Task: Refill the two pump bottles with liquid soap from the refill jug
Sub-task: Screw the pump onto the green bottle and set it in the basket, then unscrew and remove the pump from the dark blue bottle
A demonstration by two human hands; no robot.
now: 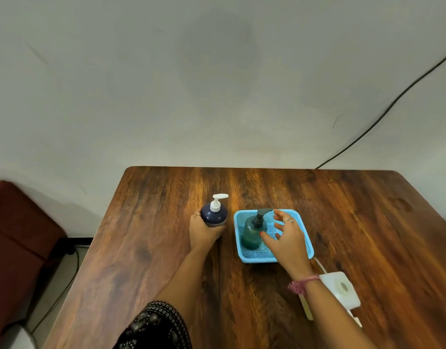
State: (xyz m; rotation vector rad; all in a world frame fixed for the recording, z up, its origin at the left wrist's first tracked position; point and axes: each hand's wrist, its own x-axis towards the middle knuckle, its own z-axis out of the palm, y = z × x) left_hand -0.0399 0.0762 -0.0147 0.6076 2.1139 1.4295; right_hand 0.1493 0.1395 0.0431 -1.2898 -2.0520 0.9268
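Note:
A dark blue pump bottle (214,214) with a white pump stands upright on the wooden table (146,235). My left hand (201,231) grips it from the near-left side. A teal pump bottle (252,234) with a grey pump stands in a blue mesh basket (252,256). My right hand (286,238) hovers over the basket just right of that bottle, fingers spread and holding nothing, the thumb close to its side. The white refill jug (341,289) sits at the near right, partly hidden behind my right forearm, its cap facing up.
The table backs onto a pale wall. A black cable (383,114) runs down the wall to the table's far right corner. A dark red seat (18,227) stands left of the table, with cables on the floor beside it.

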